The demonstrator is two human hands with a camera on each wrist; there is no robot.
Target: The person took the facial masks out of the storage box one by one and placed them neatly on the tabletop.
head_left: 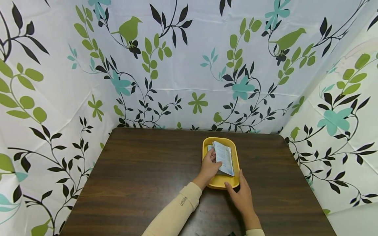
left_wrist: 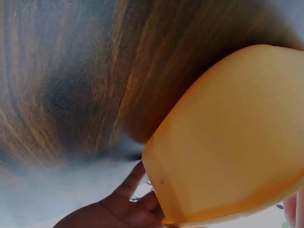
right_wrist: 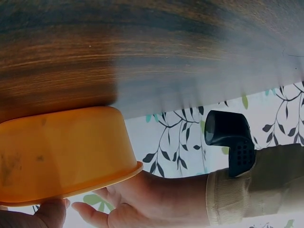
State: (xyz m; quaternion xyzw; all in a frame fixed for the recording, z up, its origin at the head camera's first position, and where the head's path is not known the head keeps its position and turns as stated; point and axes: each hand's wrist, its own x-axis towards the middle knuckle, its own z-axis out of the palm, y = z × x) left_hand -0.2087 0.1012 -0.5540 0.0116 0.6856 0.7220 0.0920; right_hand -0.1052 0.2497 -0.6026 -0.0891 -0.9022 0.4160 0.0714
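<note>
A yellow plastic tray [head_left: 220, 186] sits on the table toward its far side, right of the middle. In it lean thin, pale-blue printed packets [head_left: 224, 159], their exact kind too small to read. My left hand [head_left: 209, 168] reaches over the tray's left side and pinches a packet, thumb in front and fingers behind. At the near right corner, my right hand [head_left: 243, 196] holds the tray, thumb by the near rim and fingers along the right side. Both wrist views show the tray's outer wall [left_wrist: 228, 133] from low down; the packets are hidden there.
The dark wood-grain table [head_left: 141, 164] surrounds the tray. A patterned cloth [head_left: 183, 65] with leaves and birds hangs behind the table and at both sides. A black device [right_wrist: 232, 137] is strapped at the beige sleeve [right_wrist: 275, 185] in the right wrist view.
</note>
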